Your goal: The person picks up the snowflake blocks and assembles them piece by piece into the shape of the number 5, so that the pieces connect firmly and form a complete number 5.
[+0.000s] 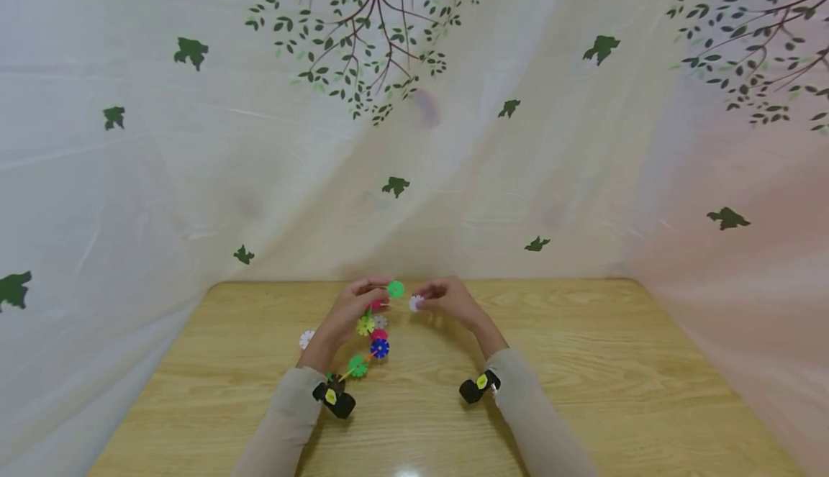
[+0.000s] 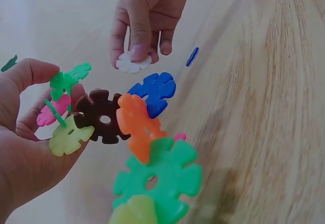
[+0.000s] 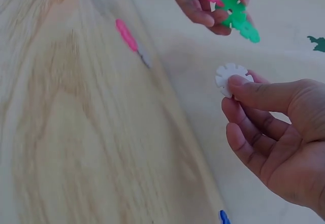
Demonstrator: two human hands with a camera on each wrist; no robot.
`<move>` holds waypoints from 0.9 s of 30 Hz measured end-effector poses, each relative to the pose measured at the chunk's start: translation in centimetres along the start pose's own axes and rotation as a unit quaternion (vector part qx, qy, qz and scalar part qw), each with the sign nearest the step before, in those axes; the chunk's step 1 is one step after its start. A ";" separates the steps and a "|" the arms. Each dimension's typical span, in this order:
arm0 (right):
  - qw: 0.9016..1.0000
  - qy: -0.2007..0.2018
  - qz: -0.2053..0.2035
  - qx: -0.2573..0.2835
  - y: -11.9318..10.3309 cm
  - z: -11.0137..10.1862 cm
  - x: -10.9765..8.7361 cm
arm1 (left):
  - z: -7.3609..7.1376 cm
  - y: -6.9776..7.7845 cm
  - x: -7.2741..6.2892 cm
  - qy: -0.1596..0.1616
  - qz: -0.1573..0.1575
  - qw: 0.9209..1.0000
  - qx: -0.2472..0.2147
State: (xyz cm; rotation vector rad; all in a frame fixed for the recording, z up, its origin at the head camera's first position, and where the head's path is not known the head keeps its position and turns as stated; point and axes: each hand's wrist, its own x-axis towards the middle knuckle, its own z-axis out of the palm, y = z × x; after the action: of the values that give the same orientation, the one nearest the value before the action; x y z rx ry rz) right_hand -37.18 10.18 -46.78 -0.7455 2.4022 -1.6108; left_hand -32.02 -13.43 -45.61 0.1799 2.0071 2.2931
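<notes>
My left hand (image 1: 346, 311) holds one end of a chain of interlocking flower-shaped plastic discs. In the left wrist view its thumb touches the green disc (image 2: 62, 83) at that end. Pink, yellow, brown, orange, blue and larger green (image 2: 175, 181) discs continue the chain toward the left wrist. My right hand (image 1: 458, 303) pinches a loose white disc (image 3: 227, 77) between thumb and fingers. This disc is a short gap from the chain's green end (image 1: 396, 289). Part of the chain is hidden behind the left hand and wrist.
A white disc (image 1: 306, 339) lies on the wooden table (image 1: 583, 376) left of the left wrist. A pink disc (image 3: 126, 35) and a greyish one (image 3: 144, 58) lie together on the table. Another blue disc (image 2: 192, 57) shows near the right hand. A printed cloth (image 1: 453, 232) hangs behind.
</notes>
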 end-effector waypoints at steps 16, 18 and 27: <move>0.997 0.034 -0.020 0.064 -2.2 0.7 -0.3 | -0.6 0.4 -0.1 -0.007 0.001 1.000 0.024; 0.996 0.041 -0.023 0.070 -2.4 0.8 -0.3 | -0.7 0.4 -0.1 -0.009 0.000 0.999 0.032; 0.995 0.080 -0.043 0.039 -2.6 1.4 -0.3 | -0.8 0.0 0.0 -0.014 0.005 0.999 0.038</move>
State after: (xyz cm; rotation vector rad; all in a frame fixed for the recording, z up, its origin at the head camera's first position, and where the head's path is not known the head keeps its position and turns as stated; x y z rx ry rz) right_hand -35.52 8.39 -45.10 -0.7421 2.4288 -1.8521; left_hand -32.15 -14.20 -45.71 0.2265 2.0871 2.2086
